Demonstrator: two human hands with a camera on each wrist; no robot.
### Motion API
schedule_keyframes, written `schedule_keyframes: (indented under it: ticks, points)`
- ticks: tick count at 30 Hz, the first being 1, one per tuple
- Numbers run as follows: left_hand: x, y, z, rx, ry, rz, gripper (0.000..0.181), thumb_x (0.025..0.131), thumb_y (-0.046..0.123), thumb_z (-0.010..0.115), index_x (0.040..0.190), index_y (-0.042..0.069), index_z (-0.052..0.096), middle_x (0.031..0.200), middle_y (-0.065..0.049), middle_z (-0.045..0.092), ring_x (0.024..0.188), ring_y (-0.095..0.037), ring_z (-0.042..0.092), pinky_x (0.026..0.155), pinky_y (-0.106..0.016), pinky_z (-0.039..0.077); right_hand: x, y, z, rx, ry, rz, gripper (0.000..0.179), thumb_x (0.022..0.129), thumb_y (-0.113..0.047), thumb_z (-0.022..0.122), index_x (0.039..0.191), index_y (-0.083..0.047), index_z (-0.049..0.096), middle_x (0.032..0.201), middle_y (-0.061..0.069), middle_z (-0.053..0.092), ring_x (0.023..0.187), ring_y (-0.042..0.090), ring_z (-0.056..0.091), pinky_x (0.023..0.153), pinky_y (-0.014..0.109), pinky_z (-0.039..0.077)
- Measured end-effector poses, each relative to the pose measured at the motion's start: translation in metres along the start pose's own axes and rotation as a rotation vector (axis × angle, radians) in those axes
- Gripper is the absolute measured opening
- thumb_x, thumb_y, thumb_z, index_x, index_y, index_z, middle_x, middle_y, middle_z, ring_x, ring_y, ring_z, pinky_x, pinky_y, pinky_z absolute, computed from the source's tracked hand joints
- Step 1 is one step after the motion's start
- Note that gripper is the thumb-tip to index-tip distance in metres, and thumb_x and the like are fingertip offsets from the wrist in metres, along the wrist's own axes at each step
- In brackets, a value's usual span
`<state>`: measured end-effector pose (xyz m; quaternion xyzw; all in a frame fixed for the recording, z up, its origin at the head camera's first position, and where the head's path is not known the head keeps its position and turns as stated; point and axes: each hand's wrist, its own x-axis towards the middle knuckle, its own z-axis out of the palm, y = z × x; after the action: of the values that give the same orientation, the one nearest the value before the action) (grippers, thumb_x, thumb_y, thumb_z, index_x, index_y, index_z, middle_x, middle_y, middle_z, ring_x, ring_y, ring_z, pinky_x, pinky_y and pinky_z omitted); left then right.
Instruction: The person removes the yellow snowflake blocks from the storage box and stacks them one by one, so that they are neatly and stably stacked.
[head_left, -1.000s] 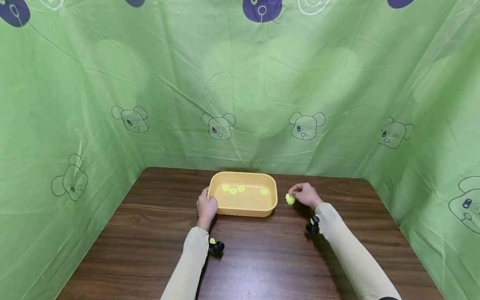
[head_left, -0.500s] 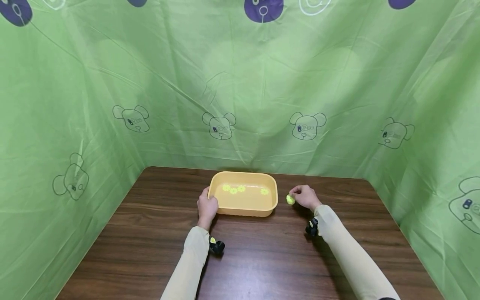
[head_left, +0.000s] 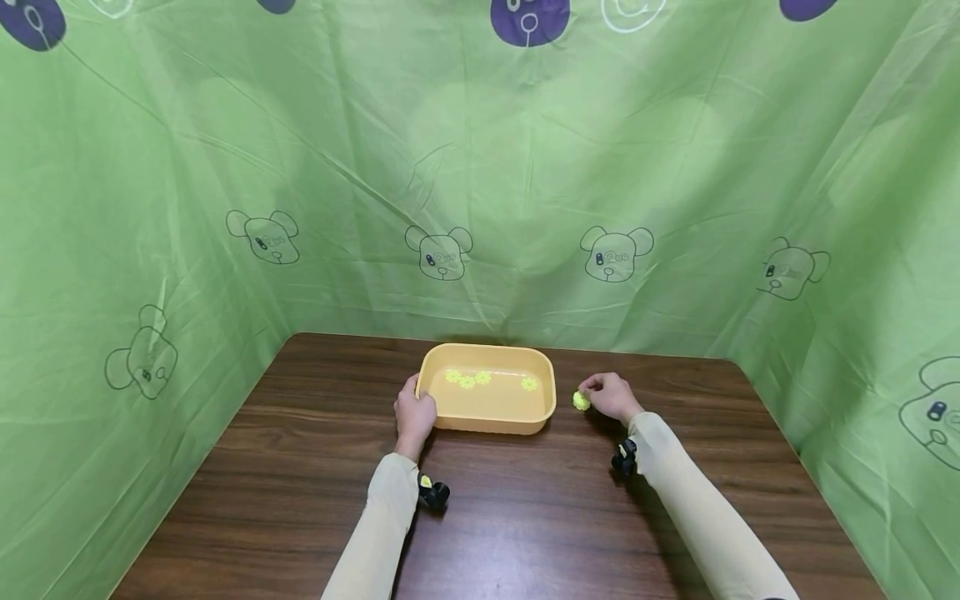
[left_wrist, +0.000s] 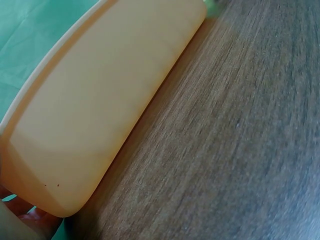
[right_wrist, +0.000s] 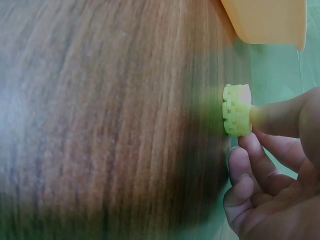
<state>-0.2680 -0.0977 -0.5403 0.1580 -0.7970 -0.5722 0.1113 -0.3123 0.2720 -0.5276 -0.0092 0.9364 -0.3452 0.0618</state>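
Observation:
A yellow-orange plastic tub [head_left: 495,425] stands on the table, with several bright yellow-green flower-shaped pieces [head_left: 467,382] lying inside it. My left hand [head_left: 414,415] grips the tub's left end; in the left wrist view only part of that hand [left_wrist: 35,220] shows, at the tub's corner. Right of the tub, my right hand [head_left: 613,397] pinches a small stack of the same flower-shaped pieces [head_left: 581,401] between thumb and fingertips. Close up in the right wrist view, the stack [right_wrist: 237,110] has at least two scalloped layers, low against the table, with the thumb [right_wrist: 280,119] touching it.
The dark wood-grain table [head_left: 517,525] extends on both sides and in front of the tub. A green cloth [head_left: 495,167] with bear drawings hangs behind and at both sides. Small black cameras sit on the left wrist [head_left: 433,493] and right wrist [head_left: 624,457].
My right hand has shifted slightly toward me, still at the flower-shaped stack. The tub and my left hand stay where they were.

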Motion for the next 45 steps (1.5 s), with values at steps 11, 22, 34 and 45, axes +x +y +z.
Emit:
schedule_keyframes:
  ticks: [11,22,34,45]
  points:
    - [0.002,-0.001,0.001,0.002,0.004,-0.01,0.046,0.098,0.009,0.044,0.142,0.009,0.058,0.139,-0.02,0.061,0.125,-0.035,0.059,0.106,-0.05,0.048,0.002,-0.001,-0.002,0.014,0.033,0.017,0.025,0.099,-0.024,0.06,0.108,-0.006,0.074,0.108,0.013,0.072,0.104,0.029,0.061,0.089,0.042,0.047]
    - [0.005,0.001,0.0,0.006,-0.007,-0.009,0.046,0.099,0.01,0.043,0.143,0.009,0.057,0.139,-0.02,0.061,0.124,-0.036,0.059,0.104,-0.051,0.048,0.012,-0.014,0.0,0.041,0.193,-0.061,0.024,0.097,-0.026,0.061,0.105,-0.007,0.074,0.105,0.013,0.073,0.099,0.03,0.064,0.087,0.042,0.05]
    - [0.011,0.0,0.001,0.007,-0.01,-0.007,0.046,0.098,0.009,0.044,0.142,0.009,0.058,0.139,-0.02,0.061,0.124,-0.036,0.058,0.105,-0.051,0.047,0.042,-0.11,0.001,0.1,0.223,-0.207,0.02,0.095,-0.023,0.061,0.103,-0.009,0.073,0.098,0.01,0.072,0.091,0.026,0.063,0.084,0.041,0.052]
    - [0.016,0.0,0.0,0.008,-0.008,0.001,0.045,0.098,0.009,0.045,0.141,0.01,0.06,0.137,-0.019,0.063,0.122,-0.036,0.06,0.103,-0.052,0.048,0.059,-0.158,0.05,-0.037,-0.026,-0.156,0.016,0.093,-0.021,0.067,0.097,-0.01,0.078,0.096,0.004,0.075,0.083,0.018,0.064,0.079,0.034,0.054]
